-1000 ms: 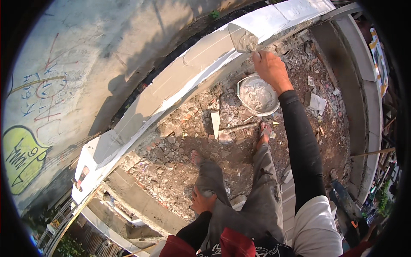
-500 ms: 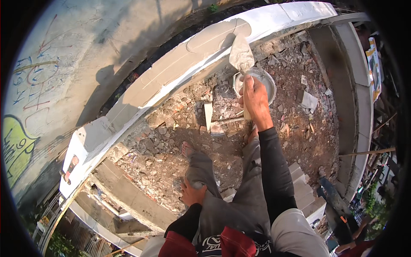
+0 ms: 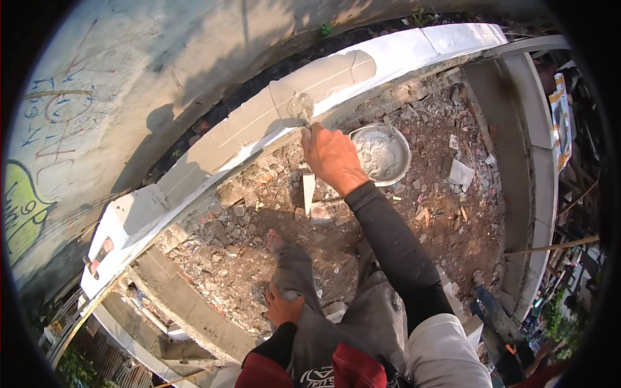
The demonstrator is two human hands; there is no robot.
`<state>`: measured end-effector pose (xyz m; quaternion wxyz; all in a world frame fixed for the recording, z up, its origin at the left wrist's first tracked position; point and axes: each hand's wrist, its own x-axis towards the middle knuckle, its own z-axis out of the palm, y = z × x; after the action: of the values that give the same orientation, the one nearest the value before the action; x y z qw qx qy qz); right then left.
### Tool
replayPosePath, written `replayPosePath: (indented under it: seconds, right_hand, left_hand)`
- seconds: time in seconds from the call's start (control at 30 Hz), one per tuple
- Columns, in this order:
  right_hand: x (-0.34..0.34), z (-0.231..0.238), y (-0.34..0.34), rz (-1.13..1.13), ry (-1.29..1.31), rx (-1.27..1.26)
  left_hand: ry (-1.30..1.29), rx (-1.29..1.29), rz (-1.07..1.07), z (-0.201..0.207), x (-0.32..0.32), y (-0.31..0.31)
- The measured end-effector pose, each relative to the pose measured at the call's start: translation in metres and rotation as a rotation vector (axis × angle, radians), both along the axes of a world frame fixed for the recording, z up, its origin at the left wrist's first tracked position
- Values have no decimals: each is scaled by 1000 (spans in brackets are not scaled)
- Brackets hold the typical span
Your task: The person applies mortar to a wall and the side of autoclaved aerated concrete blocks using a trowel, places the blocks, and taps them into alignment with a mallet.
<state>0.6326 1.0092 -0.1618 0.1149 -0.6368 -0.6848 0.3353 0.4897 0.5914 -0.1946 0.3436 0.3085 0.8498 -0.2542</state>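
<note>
Presently the right hand (image 3: 331, 157) is clamped on a trowel (image 3: 301, 108), blade pressed to the top of the block wall (image 3: 259, 123), whose long axis runs left-right. Mortar bowl (image 3: 381, 154) sits just right of it on rubble (image 3: 239, 246); left hand (image 3: 283, 309) rests on the knee, fingers loosely spread.

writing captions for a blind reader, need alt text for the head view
Seen from above, the right hand presses a trowel loaded with grey plaster against the top of a low white wall. A round pan of wet plaster sits on the rubble just beyond it, and the left hand rests on the person's knee.
</note>
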Motion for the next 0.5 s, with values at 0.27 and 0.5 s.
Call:
replayPosePath:
  seconds: [0.27, 0.5]
  right_hand:
    - [140, -29, 119, 142, -214, 171]
    - [255, -19, 43, -252, 97, -153]
  left_hand:
    - [-24, -10, 24, -13, 11, -17]
    - [14, 19, -71, -12, 18, -7]
